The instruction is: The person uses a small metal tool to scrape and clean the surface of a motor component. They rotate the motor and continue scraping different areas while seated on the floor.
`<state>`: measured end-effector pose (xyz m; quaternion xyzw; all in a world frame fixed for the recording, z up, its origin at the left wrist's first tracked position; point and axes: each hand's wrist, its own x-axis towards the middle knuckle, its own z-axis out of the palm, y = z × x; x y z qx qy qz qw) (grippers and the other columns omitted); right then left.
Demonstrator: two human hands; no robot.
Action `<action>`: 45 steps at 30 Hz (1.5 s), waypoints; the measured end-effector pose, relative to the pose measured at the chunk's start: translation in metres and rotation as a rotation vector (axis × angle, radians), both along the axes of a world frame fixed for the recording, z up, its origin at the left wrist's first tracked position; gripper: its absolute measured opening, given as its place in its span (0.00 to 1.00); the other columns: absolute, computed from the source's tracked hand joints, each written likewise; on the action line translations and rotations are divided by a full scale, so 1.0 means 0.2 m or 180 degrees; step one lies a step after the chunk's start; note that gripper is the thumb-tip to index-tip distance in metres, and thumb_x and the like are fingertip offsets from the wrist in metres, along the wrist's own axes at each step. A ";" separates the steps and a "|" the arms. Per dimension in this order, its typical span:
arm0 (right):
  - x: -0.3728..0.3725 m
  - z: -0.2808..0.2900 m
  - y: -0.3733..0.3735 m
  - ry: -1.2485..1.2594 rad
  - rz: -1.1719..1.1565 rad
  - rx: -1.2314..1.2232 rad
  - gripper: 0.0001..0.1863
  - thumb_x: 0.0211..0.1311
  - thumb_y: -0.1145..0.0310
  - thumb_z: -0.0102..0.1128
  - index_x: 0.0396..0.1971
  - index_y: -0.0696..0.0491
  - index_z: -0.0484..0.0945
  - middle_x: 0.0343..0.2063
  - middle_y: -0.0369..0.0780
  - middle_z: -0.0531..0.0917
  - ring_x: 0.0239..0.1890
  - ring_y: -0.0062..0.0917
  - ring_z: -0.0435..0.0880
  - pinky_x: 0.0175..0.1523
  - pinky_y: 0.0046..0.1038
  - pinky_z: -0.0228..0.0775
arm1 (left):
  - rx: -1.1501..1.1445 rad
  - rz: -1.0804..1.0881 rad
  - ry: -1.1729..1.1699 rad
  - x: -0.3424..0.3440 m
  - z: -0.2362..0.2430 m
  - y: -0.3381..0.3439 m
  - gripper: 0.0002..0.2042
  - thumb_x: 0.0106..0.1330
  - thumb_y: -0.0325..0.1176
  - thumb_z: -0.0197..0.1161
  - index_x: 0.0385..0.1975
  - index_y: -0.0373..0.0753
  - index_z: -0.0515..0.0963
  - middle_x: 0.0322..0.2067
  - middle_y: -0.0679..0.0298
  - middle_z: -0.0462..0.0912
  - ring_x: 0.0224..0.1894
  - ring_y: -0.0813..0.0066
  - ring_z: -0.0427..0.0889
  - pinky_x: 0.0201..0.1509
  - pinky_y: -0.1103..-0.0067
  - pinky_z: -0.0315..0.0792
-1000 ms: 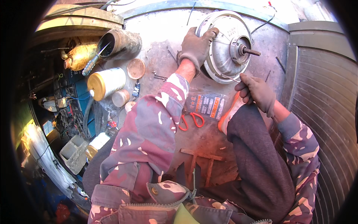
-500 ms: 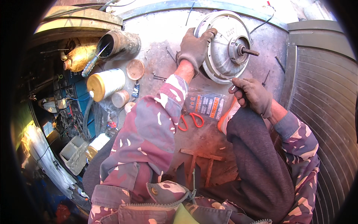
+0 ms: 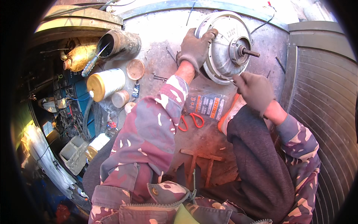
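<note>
Brown-gloved left hand (image 3: 197, 45) grips a round silver metal hub (image 3: 225, 61), seemingly steadying it; brown-gloved right hand (image 3: 255, 89) closed, contents unclear.

At upper centre I see a hub (image 3: 223, 61) of smooth, softly shining metal, its shaft (image 3: 251, 53) duller. The hands (image 3: 195, 46) wear matt cloth gloves (image 3: 258, 91). Below, I make out a glossy plastic packet (image 3: 204, 106); lower left, a rough concrete block (image 3: 77, 161).

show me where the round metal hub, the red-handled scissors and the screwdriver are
Round metal hub (image 3: 225, 52): head view, on its pale outer face.
Red-handled scissors (image 3: 203, 120): head view, on the right handle loop.
Screwdriver (image 3: 90, 67): head view, on its handle.
</note>
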<state>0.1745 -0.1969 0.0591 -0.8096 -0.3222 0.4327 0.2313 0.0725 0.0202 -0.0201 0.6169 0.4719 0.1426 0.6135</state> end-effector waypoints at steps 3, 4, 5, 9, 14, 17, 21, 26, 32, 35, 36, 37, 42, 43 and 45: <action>0.02 -0.03 -0.01 0.1341 -0.1115 -0.0516 0.22 0.77 0.50 0.63 0.36 0.56 0.86 0.26 0.40 0.85 0.24 0.26 0.85 0.33 0.32 0.77 | -0.0039 -0.0011 -0.0051 0.00 -0.01 0.00 0.37 0.59 0.58 0.72 0.55 0.26 0.81 0.50 0.42 0.88 0.54 0.49 0.88 0.62 0.64 0.78; 0.02 -0.03 -0.02 0.1487 -0.1251 -0.0559 0.22 0.77 0.49 0.63 0.36 0.56 0.87 0.27 0.40 0.86 0.24 0.26 0.85 0.33 0.32 0.77 | -0.0042 0.0001 -0.0100 0.00 -0.01 0.00 0.38 0.59 0.58 0.72 0.56 0.26 0.81 0.51 0.41 0.88 0.55 0.48 0.88 0.63 0.64 0.78; 0.03 -0.04 -0.03 0.1640 -0.1378 -0.0607 0.22 0.77 0.49 0.62 0.36 0.56 0.87 0.28 0.41 0.86 0.24 0.26 0.85 0.33 0.32 0.77 | -0.0011 -0.0007 -0.0040 0.00 -0.02 0.01 0.39 0.59 0.58 0.72 0.57 0.26 0.80 0.51 0.41 0.88 0.55 0.48 0.88 0.63 0.64 0.78; 0.00 -0.03 -0.08 -0.0218 -0.0293 0.0251 0.22 0.74 0.50 0.65 0.35 0.57 0.87 0.30 0.43 0.88 0.25 0.32 0.86 0.33 0.35 0.77 | -0.0053 -0.0015 0.0003 0.01 -0.02 0.01 0.42 0.58 0.59 0.73 0.61 0.25 0.79 0.52 0.39 0.87 0.56 0.46 0.87 0.64 0.64 0.77; 0.01 0.00 -0.09 -0.1835 0.1227 0.0777 0.20 0.70 0.52 0.68 0.36 0.56 0.88 0.31 0.44 0.88 0.26 0.40 0.86 0.34 0.38 0.77 | -0.0008 0.0018 -0.0003 0.01 -0.02 0.01 0.40 0.58 0.58 0.73 0.58 0.25 0.80 0.51 0.39 0.88 0.55 0.48 0.88 0.63 0.64 0.78; -0.01 -0.01 -0.06 -0.0302 0.0359 0.0131 0.23 0.74 0.50 0.64 0.37 0.58 0.88 0.28 0.42 0.87 0.25 0.33 0.85 0.33 0.34 0.76 | -0.0001 0.0027 -0.0121 0.01 -0.02 0.01 0.38 0.59 0.57 0.73 0.56 0.25 0.81 0.49 0.41 0.89 0.53 0.49 0.88 0.61 0.64 0.78; -0.07 -0.02 -0.05 0.2475 -0.1610 -0.0716 0.28 0.79 0.47 0.58 0.38 0.60 0.88 0.26 0.39 0.84 0.25 0.25 0.83 0.33 0.27 0.76 | -0.0007 0.0013 -0.0042 0.00 -0.01 0.00 0.36 0.60 0.56 0.73 0.54 0.26 0.82 0.48 0.42 0.89 0.52 0.50 0.89 0.60 0.64 0.79; -0.08 0.03 -0.06 -0.0596 0.0173 0.0283 0.22 0.72 0.48 0.65 0.41 0.55 0.89 0.28 0.40 0.86 0.28 0.34 0.87 0.38 0.36 0.79 | 0.0071 0.0040 -0.0181 0.01 -0.02 0.01 0.35 0.62 0.53 0.71 0.55 0.24 0.80 0.47 0.45 0.89 0.50 0.57 0.88 0.58 0.68 0.79; -0.04 0.05 -0.03 -0.1848 0.1293 0.1019 0.14 0.67 0.55 0.69 0.40 0.51 0.89 0.30 0.41 0.86 0.31 0.41 0.88 0.43 0.43 0.78 | 0.0084 -0.0058 -0.0249 0.01 -0.01 0.00 0.32 0.66 0.48 0.68 0.55 0.20 0.75 0.44 0.50 0.90 0.45 0.68 0.87 0.52 0.74 0.81; -0.02 0.03 0.00 -0.0902 0.0653 0.0143 0.15 0.74 0.56 0.63 0.41 0.52 0.88 0.32 0.39 0.86 0.28 0.36 0.86 0.36 0.41 0.77 | 0.0121 -0.0106 -0.0077 0.00 0.00 0.01 0.31 0.66 0.48 0.68 0.54 0.21 0.76 0.44 0.51 0.90 0.44 0.68 0.87 0.52 0.74 0.81; -0.01 0.01 0.01 -0.0390 0.0309 -0.0136 0.16 0.76 0.56 0.61 0.41 0.53 0.88 0.32 0.39 0.86 0.27 0.33 0.86 0.33 0.39 0.76 | 0.0049 -0.0099 -0.0110 0.00 0.00 0.01 0.31 0.66 0.48 0.69 0.54 0.22 0.76 0.44 0.51 0.89 0.44 0.68 0.87 0.52 0.74 0.81; 0.01 0.00 0.01 0.0381 -0.0319 -0.0405 0.17 0.78 0.55 0.59 0.41 0.53 0.87 0.31 0.38 0.85 0.26 0.30 0.85 0.31 0.37 0.75 | 0.0006 -0.0086 -0.0136 0.00 0.00 0.01 0.31 0.66 0.49 0.69 0.54 0.22 0.76 0.43 0.52 0.89 0.44 0.68 0.87 0.52 0.74 0.81; 0.06 -0.04 -0.02 0.2340 -0.1733 -0.0817 0.20 0.80 0.52 0.57 0.44 0.55 0.86 0.30 0.36 0.84 0.25 0.22 0.81 0.30 0.28 0.73 | 0.0167 -0.0052 -0.0025 0.00 -0.03 0.00 0.31 0.65 0.50 0.70 0.53 0.24 0.78 0.43 0.52 0.89 0.43 0.68 0.87 0.51 0.74 0.80; 0.05 -0.04 -0.03 0.2248 -0.1741 -0.0853 0.20 0.79 0.53 0.58 0.44 0.55 0.87 0.31 0.37 0.85 0.25 0.24 0.82 0.31 0.30 0.74 | 0.0197 -0.0029 -0.0029 0.00 -0.03 0.00 0.31 0.65 0.50 0.70 0.53 0.24 0.78 0.43 0.52 0.89 0.43 0.68 0.87 0.51 0.74 0.80; 0.01 -0.04 -0.04 0.0191 -0.0550 0.0067 0.19 0.77 0.52 0.61 0.41 0.55 0.87 0.31 0.40 0.86 0.27 0.31 0.84 0.34 0.35 0.75 | 0.0160 -0.0033 -0.0126 0.00 -0.03 0.00 0.32 0.64 0.50 0.71 0.53 0.24 0.78 0.43 0.52 0.89 0.43 0.68 0.87 0.51 0.74 0.80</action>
